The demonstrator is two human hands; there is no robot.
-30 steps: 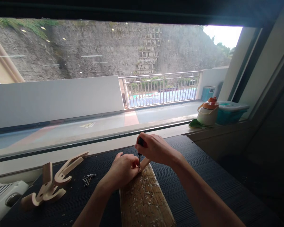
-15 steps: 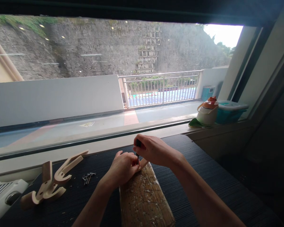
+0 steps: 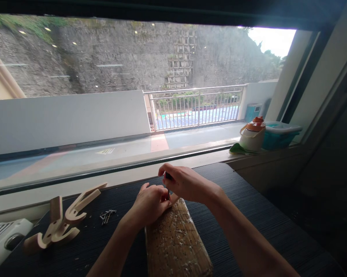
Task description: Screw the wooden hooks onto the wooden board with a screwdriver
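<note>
My right hand [image 3: 187, 182] is closed around the dark handle of a screwdriver [image 3: 168, 177], which stands upright with its shaft pointing down. Just below and to the left, my left hand [image 3: 153, 202] is closed on a pale wooden hook [image 3: 175, 199], its fingertips close about the screwdriver's lower end. The hook lies at the far end of a wooden board [image 3: 177, 238] that is pitted with holes and wrapped in clear film. Whether a screw sits under the tip is hidden by my fingers.
Several wooden hooks [image 3: 56, 221] lie on the black table [image 3: 118, 246] at left, beside a small pile of screws [image 3: 107, 216]. A white appliance [image 3: 5, 240] stands at far left. On the window sill are a bottle [image 3: 252, 134] and a teal box [image 3: 280, 135].
My right hand has turned slightly on the screwdriver handle, its index finger shifting left. My left hand stays in place, and the view has moved a little.
</note>
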